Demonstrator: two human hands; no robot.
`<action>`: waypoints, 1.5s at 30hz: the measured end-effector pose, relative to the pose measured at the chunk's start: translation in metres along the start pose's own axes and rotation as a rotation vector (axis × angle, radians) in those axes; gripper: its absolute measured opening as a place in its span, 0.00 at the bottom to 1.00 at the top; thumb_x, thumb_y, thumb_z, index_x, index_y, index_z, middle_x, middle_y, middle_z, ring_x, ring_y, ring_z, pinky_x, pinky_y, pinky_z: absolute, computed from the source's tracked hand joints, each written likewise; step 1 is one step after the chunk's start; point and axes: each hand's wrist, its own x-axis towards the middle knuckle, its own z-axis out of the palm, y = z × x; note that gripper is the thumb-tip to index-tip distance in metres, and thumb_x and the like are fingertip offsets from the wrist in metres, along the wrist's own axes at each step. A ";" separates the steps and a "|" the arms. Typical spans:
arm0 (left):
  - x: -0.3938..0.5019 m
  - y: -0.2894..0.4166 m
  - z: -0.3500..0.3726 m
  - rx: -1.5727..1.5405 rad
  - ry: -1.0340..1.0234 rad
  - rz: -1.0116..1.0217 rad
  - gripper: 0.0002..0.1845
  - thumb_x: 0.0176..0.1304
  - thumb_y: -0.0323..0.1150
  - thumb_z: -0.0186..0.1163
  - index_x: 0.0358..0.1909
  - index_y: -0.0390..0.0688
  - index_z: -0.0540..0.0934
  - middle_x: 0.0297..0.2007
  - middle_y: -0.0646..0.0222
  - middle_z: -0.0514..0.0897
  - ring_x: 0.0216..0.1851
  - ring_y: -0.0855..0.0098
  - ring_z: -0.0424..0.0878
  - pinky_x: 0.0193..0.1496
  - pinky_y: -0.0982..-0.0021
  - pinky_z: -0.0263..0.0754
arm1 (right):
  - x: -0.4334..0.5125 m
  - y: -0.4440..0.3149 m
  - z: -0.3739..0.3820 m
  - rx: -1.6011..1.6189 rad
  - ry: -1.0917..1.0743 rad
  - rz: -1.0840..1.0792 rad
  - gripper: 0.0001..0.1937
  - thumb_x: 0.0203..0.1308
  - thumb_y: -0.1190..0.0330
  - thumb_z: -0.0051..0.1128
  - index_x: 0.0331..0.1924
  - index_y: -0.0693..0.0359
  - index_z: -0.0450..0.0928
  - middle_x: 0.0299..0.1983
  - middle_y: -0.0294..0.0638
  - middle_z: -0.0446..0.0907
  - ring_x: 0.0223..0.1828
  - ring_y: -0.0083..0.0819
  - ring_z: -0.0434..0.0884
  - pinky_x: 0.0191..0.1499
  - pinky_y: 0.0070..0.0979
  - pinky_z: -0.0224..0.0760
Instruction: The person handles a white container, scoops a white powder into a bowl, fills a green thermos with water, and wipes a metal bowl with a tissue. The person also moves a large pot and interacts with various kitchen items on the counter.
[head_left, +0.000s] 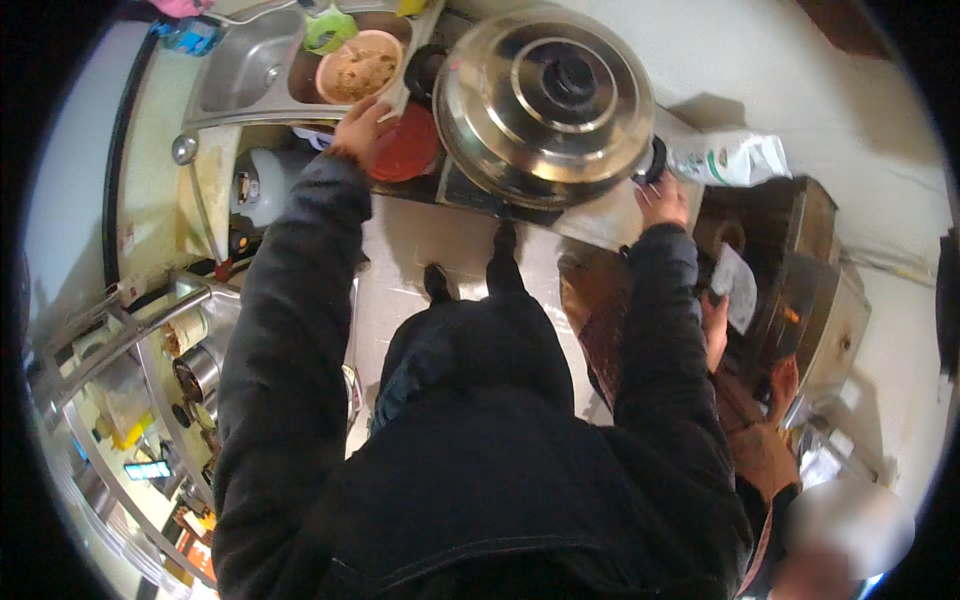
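A large steel pot with a domed steel lid (525, 142) and a black knob stands on a gas stove (469, 187). My left hand (361, 129) is over the near sink edge, beside a red round lid or basin (405, 146); its fingers are spread and whether it touches the red thing I cannot tell. My right hand (666, 201) is just below the pot's right black handle (657, 159), its fingers partly hidden; a grip on it is not clear. A white plastic pouch (731, 159) lies just past this hand. A pink basin (379, 56) with food in it sits in the sink.
A double steel sink (244, 64) is at the upper left, with a ladle (196, 176) and a gas cylinder (264, 184) below. A metal rack (142, 330) stands at the left. At the right, another person's hand (716, 330) holds a flat grey-white piece near a wooden cabinet (817, 300).
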 end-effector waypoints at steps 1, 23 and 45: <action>0.022 0.002 0.019 -0.311 0.217 -0.279 0.24 0.72 0.37 0.60 0.67 0.41 0.72 0.55 0.61 0.83 0.56 0.57 0.83 0.54 0.62 0.78 | 0.000 -0.008 0.008 -0.100 -0.006 -0.028 0.21 0.73 0.60 0.55 0.63 0.61 0.70 0.54 0.48 0.81 0.52 0.45 0.83 0.50 0.46 0.82; 0.080 -0.002 0.058 0.766 0.343 -0.089 0.23 0.65 0.43 0.70 0.52 0.33 0.85 0.41 0.62 0.90 0.42 0.67 0.87 0.49 0.65 0.81 | 0.000 -0.019 0.030 -0.488 -0.149 -0.046 0.15 0.71 0.66 0.54 0.51 0.71 0.75 0.38 0.50 0.84 0.38 0.45 0.87 0.36 0.40 0.86; -0.640 -0.145 0.053 0.084 0.853 -1.113 0.26 0.66 0.47 0.67 0.56 0.36 0.83 0.49 0.54 0.88 0.50 0.61 0.86 0.55 0.61 0.81 | -0.079 0.247 -0.048 -1.929 -1.600 0.027 0.23 0.73 0.50 0.51 0.48 0.63 0.84 0.47 0.60 0.85 0.51 0.53 0.85 0.53 0.44 0.77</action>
